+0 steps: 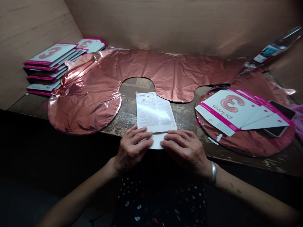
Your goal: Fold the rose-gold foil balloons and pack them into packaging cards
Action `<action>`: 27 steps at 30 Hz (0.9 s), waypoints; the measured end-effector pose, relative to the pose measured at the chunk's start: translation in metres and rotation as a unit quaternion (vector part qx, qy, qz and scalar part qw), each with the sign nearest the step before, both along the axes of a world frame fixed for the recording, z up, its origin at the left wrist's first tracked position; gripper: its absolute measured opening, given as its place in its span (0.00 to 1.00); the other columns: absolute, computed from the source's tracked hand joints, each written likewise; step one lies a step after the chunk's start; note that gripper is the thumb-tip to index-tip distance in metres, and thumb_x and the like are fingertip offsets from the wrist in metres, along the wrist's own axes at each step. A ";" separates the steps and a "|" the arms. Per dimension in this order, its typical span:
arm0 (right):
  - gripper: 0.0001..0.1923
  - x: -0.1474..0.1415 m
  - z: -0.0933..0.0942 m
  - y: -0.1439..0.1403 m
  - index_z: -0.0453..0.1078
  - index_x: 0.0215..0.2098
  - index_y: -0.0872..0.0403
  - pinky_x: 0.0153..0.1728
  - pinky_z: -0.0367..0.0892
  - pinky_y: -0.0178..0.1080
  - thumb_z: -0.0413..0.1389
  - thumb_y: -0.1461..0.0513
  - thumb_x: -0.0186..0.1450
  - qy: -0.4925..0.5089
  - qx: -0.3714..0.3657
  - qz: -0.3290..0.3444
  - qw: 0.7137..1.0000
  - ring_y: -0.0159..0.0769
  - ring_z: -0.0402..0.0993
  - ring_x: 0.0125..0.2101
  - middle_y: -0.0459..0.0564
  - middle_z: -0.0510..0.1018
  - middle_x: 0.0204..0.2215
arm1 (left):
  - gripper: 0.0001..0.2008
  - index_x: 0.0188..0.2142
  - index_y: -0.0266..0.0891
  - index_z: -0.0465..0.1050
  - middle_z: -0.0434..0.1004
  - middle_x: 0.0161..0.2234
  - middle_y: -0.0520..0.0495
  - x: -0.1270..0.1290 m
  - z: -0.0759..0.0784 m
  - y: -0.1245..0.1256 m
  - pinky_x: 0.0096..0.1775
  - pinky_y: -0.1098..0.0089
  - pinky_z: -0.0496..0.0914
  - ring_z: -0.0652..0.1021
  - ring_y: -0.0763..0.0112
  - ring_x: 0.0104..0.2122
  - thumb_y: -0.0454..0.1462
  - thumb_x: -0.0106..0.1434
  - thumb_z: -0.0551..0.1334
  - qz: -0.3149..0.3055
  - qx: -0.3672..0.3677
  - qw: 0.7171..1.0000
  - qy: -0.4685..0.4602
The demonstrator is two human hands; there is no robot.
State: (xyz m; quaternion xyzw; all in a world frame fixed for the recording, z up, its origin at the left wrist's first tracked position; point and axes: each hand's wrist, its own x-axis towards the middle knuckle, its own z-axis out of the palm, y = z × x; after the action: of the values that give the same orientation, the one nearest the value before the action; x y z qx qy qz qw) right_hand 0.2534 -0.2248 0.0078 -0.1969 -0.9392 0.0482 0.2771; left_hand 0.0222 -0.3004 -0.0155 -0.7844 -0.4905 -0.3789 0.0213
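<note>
A white printed card envelope (pixel 155 113) lies at the table's front edge, text side up, with a barcode at its far end. Its plain white flap (pixel 158 141) points towards me. My left hand (pixel 135 145) grips the flap's left side, fingers bent on top. On the flap's right side is my right hand (pixel 186 147), fingers laid over it the same way, a silver bangle on the wrist. Both thumbs are mostly hidden. Just beyond the envelope, a large rose-gold foil balloon (pixel 175 72) spreads flat, one lobe touching or overlapping the envelope's far edge.
Stacked pink-edged envelopes (pixel 50 55) stand at the back left. More envelopes (pixel 227 108) marked "prima" lie fanned on foil at right, partly over a dark phone (pixel 276 130). A clear plastic bottle (pixel 272 52) leans at the back right. Wooden panels (pixel 177 25) enclose the table.
</note>
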 end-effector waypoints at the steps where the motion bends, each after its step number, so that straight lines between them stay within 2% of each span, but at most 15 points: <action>1: 0.06 -0.002 0.000 -0.001 0.74 0.41 0.51 0.50 0.60 0.42 0.56 0.64 0.68 0.001 -0.001 -0.004 1.000 0.36 0.75 0.43 0.46 0.81 0.37 | 0.06 0.39 0.43 0.77 0.81 0.45 0.47 0.001 0.000 0.000 0.58 0.51 0.66 0.77 0.60 0.52 0.32 0.64 0.63 0.000 -0.003 1.000 -0.006; 4: 0.06 -0.007 0.002 -0.003 0.74 0.40 0.50 0.48 0.58 0.42 0.55 0.64 0.69 0.000 -0.007 -0.011 1.000 0.33 0.73 0.35 0.45 0.80 0.32 | 0.05 0.38 0.42 0.77 0.82 0.44 0.48 0.002 0.000 -0.001 0.59 0.51 0.65 0.77 0.60 0.52 0.32 0.64 0.63 0.000 -0.008 1.000 -0.027; 7: 0.07 -0.011 0.006 -0.004 0.74 0.38 0.51 0.43 0.57 0.42 0.54 0.63 0.69 0.003 -0.038 -0.012 0.999 0.33 0.70 0.32 0.45 0.78 0.30 | 0.05 0.37 0.42 0.77 0.83 0.42 0.48 0.003 0.004 -0.002 0.59 0.52 0.65 0.78 0.61 0.50 0.31 0.64 0.63 -0.001 -0.017 0.999 -0.047; 12: 0.06 -0.016 0.024 0.005 0.73 0.36 0.53 0.39 0.54 0.41 0.53 0.63 0.69 -0.076 -0.197 -0.006 0.977 0.35 0.70 0.34 0.47 0.77 0.32 | 0.04 0.36 0.42 0.76 0.83 0.40 0.50 0.006 0.015 -0.002 0.59 0.53 0.64 0.79 0.63 0.49 0.32 0.65 0.62 0.010 -0.076 0.994 -0.083; 15: 0.07 -0.020 0.037 0.015 0.73 0.36 0.53 0.39 0.54 0.40 0.54 0.62 0.69 -0.145 -0.253 0.012 0.956 0.36 0.70 0.36 0.47 0.76 0.33 | 0.04 0.37 0.42 0.75 0.82 0.40 0.50 0.006 0.018 -0.001 0.59 0.53 0.63 0.78 0.62 0.49 0.31 0.65 0.63 0.005 -0.094 0.992 -0.087; 21: 0.08 -0.026 0.049 0.025 0.75 0.38 0.54 0.38 0.58 0.39 0.54 0.62 0.68 -0.210 -0.288 0.029 0.934 0.38 0.72 0.37 0.51 0.77 0.35 | 0.07 0.39 0.42 0.74 0.80 0.43 0.49 0.007 0.019 -0.002 0.60 0.53 0.59 0.76 0.63 0.51 0.30 0.65 0.62 -0.003 -0.127 0.988 -0.086; 27: 0.09 -0.031 0.052 0.032 0.76 0.37 0.56 0.36 0.60 0.37 0.53 0.63 0.68 -0.237 -0.313 0.046 0.919 0.37 0.73 0.34 0.52 0.79 0.33 | 0.08 0.38 0.42 0.75 0.74 0.43 0.49 0.013 0.037 0.006 0.54 0.56 0.62 0.72 0.64 0.46 0.29 0.63 0.62 0.012 -0.229 0.971 -0.065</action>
State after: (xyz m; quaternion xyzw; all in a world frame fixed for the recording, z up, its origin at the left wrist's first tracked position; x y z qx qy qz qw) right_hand 0.2224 -0.1932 0.0600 -0.2361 -0.9223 0.3044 -0.0320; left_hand 0.0354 -0.2942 0.0210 -0.7363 -0.5738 -0.3064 -0.1866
